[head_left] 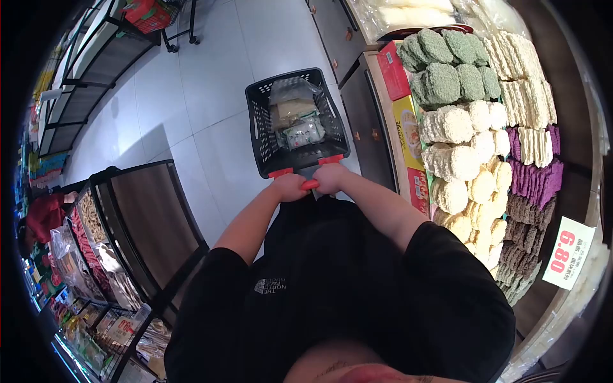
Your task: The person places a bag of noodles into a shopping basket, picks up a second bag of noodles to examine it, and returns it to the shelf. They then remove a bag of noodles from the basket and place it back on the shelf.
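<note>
Both my hands are closed around the red handle (310, 184) of a black shopping basket. My left hand (289, 187) wraps its left part, and my right hand (330, 177) grips it close beside, on the right. The black perforated basket (252, 118) is in front of me over the floor, with red pieces at its near corners. Inside lie several clear plastic packs: a tan one (290, 112) and, nearer to me, a white-and-green one (303, 133). My fingertips are partly hidden under the handle.
To my right, a display holds green noodle cakes (440, 83), pale ones (453, 159) and purple ones (533, 175), with a 6.80 price sign (568, 252). Shelving (153, 223) with packaged goods stands left, near a person in red (48, 214). A red basket on a wheeled frame (150, 16) is farther ahead.
</note>
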Action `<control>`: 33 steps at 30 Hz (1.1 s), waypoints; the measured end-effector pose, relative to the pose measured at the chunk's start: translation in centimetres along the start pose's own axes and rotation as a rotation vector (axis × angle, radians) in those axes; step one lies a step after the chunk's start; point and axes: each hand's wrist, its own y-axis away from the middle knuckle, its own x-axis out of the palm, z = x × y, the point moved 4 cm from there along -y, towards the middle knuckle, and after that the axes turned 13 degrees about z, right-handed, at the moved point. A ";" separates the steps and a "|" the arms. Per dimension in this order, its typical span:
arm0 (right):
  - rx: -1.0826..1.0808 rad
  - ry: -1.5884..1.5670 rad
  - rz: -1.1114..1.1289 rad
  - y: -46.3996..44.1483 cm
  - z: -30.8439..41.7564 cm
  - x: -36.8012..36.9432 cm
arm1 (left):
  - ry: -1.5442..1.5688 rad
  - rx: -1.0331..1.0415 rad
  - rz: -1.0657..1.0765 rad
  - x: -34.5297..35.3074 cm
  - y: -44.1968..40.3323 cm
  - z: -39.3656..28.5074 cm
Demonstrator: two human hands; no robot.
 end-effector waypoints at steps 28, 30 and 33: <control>-0.038 0.017 -0.034 -5.7 -3.5 -16.4 | 0.009 0.004 0.033 -16.9 -3.0 6.3; -0.064 0.014 -0.068 -6.4 -4.0 -17.4 | -0.017 -0.031 0.052 -18.4 -3.1 7.0; -0.085 -0.066 -0.111 -6.8 -4.6 -19.1 | -0.028 -0.078 0.077 -20.3 -3.9 8.3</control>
